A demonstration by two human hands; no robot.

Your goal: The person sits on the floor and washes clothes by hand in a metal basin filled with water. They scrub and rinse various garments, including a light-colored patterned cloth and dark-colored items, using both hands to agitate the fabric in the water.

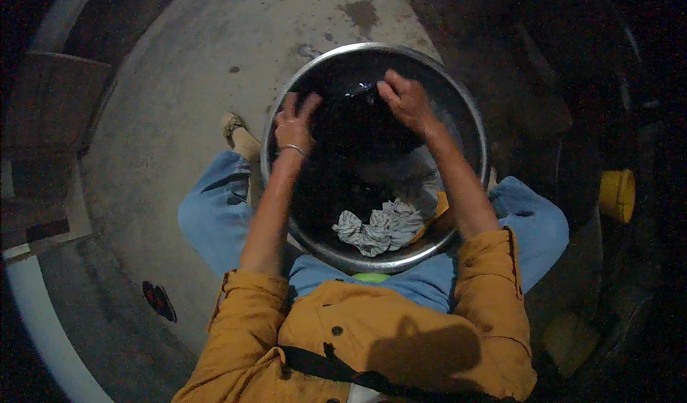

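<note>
A wide metal basin (266, 142) with a shiny rim stands between my knees. Much of its inside is covered by a black mass that looks like wet dark cloth (343, 138), with a glint of light near its far side. My left hand (294, 127) is over the left part of it, fingers spread and slightly blurred, with a thin bracelet at the wrist. At the far right of the dark cloth, my right hand (406, 102) is closed, seemingly gripping it; the fingertips are hidden. A crumpled white striped cloth (379, 227) lies at the basin's near side, beside an orange-yellow cloth (441, 204).
Concrete floor (164, 131) with a damp patch (361, 14) extends beyond the basin. A yellow bucket (617, 196) is at the right, in deep shadow. A dark slipper (159, 300) lies at lower left, near a low step (43, 324).
</note>
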